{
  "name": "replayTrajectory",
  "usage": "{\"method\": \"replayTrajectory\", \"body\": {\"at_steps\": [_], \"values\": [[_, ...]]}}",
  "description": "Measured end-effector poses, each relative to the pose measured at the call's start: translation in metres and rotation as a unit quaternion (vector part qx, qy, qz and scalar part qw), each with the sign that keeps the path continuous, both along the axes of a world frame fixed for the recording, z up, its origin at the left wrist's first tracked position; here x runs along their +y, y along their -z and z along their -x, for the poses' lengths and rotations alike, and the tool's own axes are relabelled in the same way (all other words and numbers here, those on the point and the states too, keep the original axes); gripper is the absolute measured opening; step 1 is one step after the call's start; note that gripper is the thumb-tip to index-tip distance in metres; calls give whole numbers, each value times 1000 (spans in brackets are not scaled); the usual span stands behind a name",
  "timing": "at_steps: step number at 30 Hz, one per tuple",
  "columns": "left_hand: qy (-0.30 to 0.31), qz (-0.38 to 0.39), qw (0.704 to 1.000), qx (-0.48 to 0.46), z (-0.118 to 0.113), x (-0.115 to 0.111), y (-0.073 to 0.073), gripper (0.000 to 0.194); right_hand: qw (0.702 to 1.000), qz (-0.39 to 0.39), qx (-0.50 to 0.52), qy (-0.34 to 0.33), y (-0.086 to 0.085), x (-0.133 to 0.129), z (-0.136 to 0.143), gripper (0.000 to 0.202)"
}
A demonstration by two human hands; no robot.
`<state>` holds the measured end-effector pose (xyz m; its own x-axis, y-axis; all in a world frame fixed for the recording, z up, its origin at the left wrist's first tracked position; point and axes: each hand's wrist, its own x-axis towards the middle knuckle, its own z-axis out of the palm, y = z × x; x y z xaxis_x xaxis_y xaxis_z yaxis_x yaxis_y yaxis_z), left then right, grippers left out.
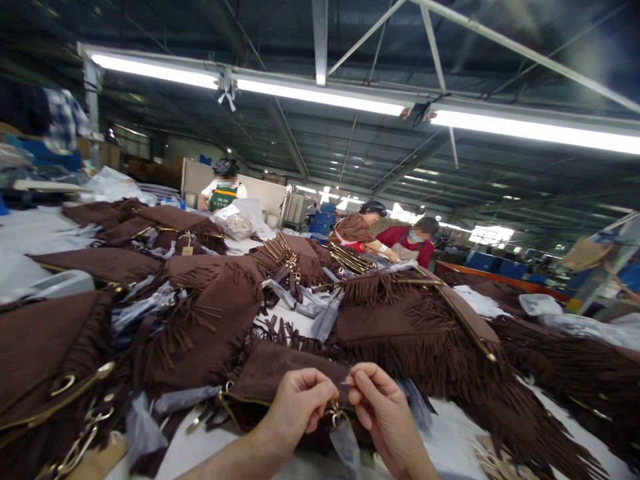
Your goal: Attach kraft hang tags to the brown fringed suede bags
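Observation:
My left hand [304, 401] is closed in a pinch in front of a brown fringed suede bag [280, 369]. Facing it, my right hand [379, 408] pinches too, thumb against fingers. A thin pale bit shows between the two sets of fingertips, too small to name. Just under the fingers hangs a gold-coloured metal clasp [336, 418], with a clear plastic wrapping [346, 445] dangling below it. The bag's zipped edge and a ring at its left corner show beside my left wrist; my hands hide part of its front.
Brown fringed bags lie around the white table, including one at right [390, 327] and one at left [45, 347]. Gold zippers [280, 250] and plastic wraps [327, 317] lie among them. Across the table stands a person in a green apron [223, 198]; two others lean in farther right.

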<state>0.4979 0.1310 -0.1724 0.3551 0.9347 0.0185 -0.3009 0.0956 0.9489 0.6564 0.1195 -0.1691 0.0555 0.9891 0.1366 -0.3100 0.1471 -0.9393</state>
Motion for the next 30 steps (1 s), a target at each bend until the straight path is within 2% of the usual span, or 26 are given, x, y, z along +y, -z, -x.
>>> {"method": "replayTrajectory", "body": {"at_steps": [6, 10, 14, 20, 30], "values": [[-33, 6, 999, -3, 2, 3, 1, 42, 991, 8, -130, -43, -3, -5, 2, 38], [-65, -49, 996, -19, -1, 5, 4, 31, 988, -3, -149, -28, -4, -7, 7, 41], [-86, -91, 992, 23, -1, 5, 5, 24, 989, -9, -145, -22, -3, -5, 8, 44], [-83, -133, 984, 85, 2, 1, 4, 23, 985, -21, -169, -29, -4, -7, 11, 44], [-77, -157, 973, 149, 6, -3, -2, 19, 962, -57, -261, -53, -5, -7, 9, 46]]}}
